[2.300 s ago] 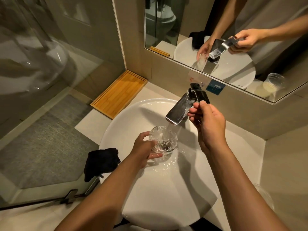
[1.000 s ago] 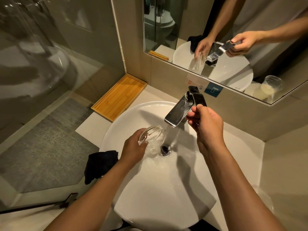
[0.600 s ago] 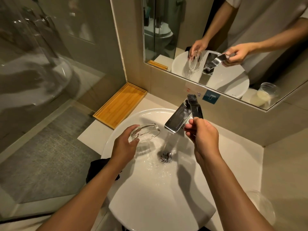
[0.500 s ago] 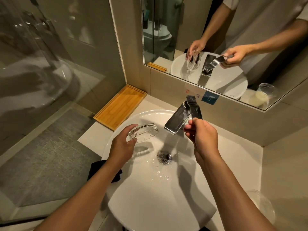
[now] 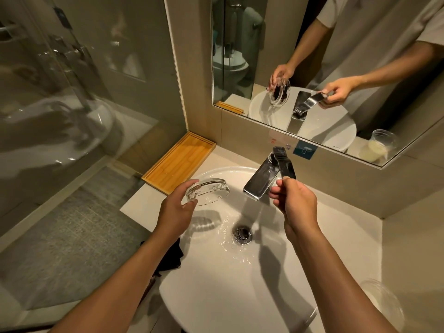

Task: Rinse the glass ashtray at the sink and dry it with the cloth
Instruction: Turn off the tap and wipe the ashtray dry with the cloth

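My left hand (image 5: 175,210) holds the clear glass ashtray (image 5: 207,191) tipped on its side above the left part of the white sink basin (image 5: 216,296), away from the water. My right hand (image 5: 294,203) grips the chrome tap lever (image 5: 284,164). A stream of water runs from the spout (image 5: 260,186) down to the drain (image 5: 242,233). The black cloth (image 5: 171,257) lies on the counter left of the basin, partly hidden by my left forearm.
A bamboo tray (image 5: 179,162) sits on the counter at the back left. A clear plastic cup (image 5: 382,306) stands at the right front. A mirror (image 5: 324,68) hangs behind the tap. A glass shower screen (image 5: 60,116) closes off the left side.
My left hand has lifted the ashtray out of the stream and moved it left, tipping it on its side. My right hand stays on the lever; the water still runs.
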